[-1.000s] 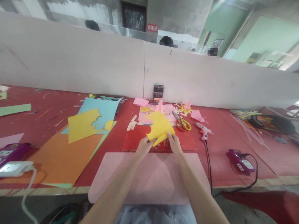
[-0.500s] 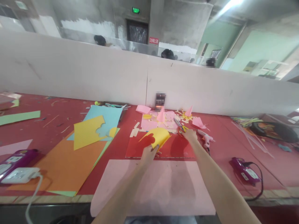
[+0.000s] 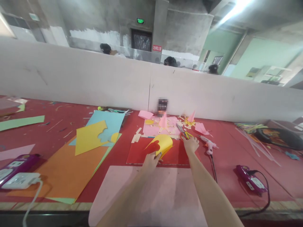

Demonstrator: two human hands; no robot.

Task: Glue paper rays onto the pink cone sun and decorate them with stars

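Note:
My left hand is closed on a curved sheet of yellow paper with a scalloped cut edge. It holds the paper over a red board. My right hand lies at the red-and-yellow handles of a pair of scissors, its fingers apart. The scissors rest on the table with the blades pointing away. Just right of that hand lies a pink glue gun. Behind the board, a pink paper cone stands among sticks on pink paper.
Orange, blue and yellow sheets overlap on the left. Purple power strips sit at both sides, with cords. A pink mat lies in front. A white partition closes the back; people are beyond it.
The view has tipped up slightly. My right hand has shifted a little left at the scissors' handles, and its fingers have spread. My left hand still holds the yellow paper.

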